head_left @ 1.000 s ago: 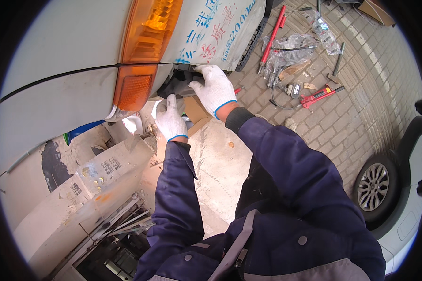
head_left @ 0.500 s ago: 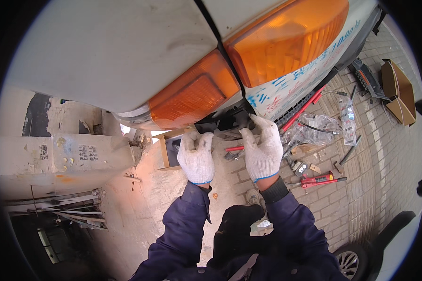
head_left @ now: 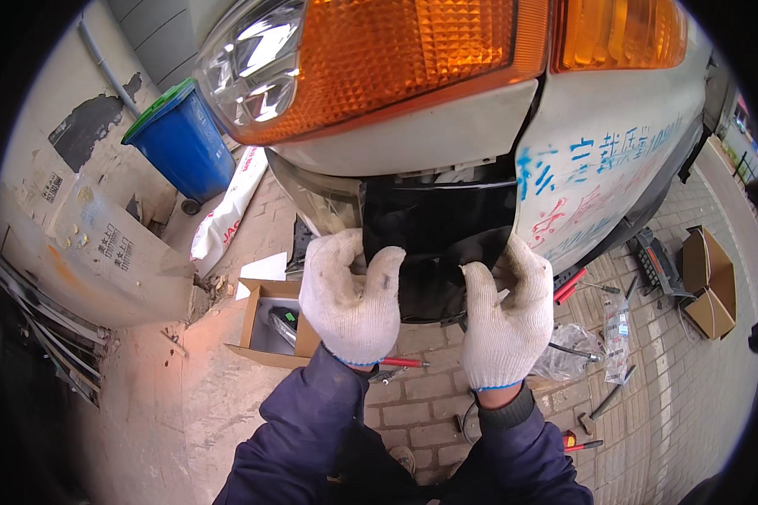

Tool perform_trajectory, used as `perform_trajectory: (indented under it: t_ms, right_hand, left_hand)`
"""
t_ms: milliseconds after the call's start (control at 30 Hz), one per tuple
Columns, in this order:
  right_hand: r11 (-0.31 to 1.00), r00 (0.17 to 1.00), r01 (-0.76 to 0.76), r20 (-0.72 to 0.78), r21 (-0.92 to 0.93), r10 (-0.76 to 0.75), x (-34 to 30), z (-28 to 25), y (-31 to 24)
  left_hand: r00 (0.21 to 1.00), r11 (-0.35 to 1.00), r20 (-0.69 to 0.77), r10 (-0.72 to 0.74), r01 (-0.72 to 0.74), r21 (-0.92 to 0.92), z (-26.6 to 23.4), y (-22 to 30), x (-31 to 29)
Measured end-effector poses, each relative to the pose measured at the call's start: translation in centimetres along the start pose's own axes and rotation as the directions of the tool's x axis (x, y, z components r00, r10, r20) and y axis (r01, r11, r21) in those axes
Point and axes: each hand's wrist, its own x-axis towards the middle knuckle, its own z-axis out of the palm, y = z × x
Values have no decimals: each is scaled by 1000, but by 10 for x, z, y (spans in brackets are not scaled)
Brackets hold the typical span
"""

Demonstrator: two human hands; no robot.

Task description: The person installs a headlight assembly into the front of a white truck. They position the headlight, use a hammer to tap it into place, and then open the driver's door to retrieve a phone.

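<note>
Both my hands wear white knit gloves and are raised in front of a white vehicle's corner. A glossy black panel (head_left: pixel 438 223) spans between them, under the headlight (head_left: pixel 404 59) with its large orange lens. My left hand (head_left: pixel 349 295) pinches the panel's left edge, close to a clear curved lens (head_left: pixel 328 195). At the lower right edge, my right hand (head_left: pixel 507 316) is closed on the same panel, beside the white fender (head_left: pixel 589 168) with blue and red markings. Fingertips behind the panel are hidden. Whether the panel is attached to the vehicle, I cannot tell.
An open cardboard box (head_left: pixel 265 353) with a dark part inside sits below my left hand. Right, on the paving, lie a hammer (head_left: pixel 606 400), clear plastic packaging (head_left: pixel 619 328) and another open box (head_left: pixel 707 278). A blue bin (head_left: pixel 181 139) stands far left by a wall.
My view has shifted, so the headlight's front and the blue bin now show. The black panel faces me more fully between my hands, which both stay closed on it.
</note>
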Motion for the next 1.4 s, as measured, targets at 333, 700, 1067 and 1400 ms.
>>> perform_trajectory:
  t_ms: [333, 700, 1067, 1400]
  right_hand:
    - [969, 995, 103, -20, 224, -101, 7, 1, 21]
    - [892, 989, -1, 132, 452, -66, 10, -9, 45]
    - [898, 1000, 28, -20, 438, -21, 11, 3, 23]
    - [963, 996, 69, -79, 261, -50, 5, 7, 15]
  left_hand:
    - [985, 983, -95, 143, -152, -100, 7, -8, -11]
    - [981, 730, 190, -50, 166, -663, -3, -21, -28]
    - [989, 963, -97, 107, -127, -237, 14, -14, -23]
    - [994, 956, 36, 101, -87, -282, 9, -19, -15]
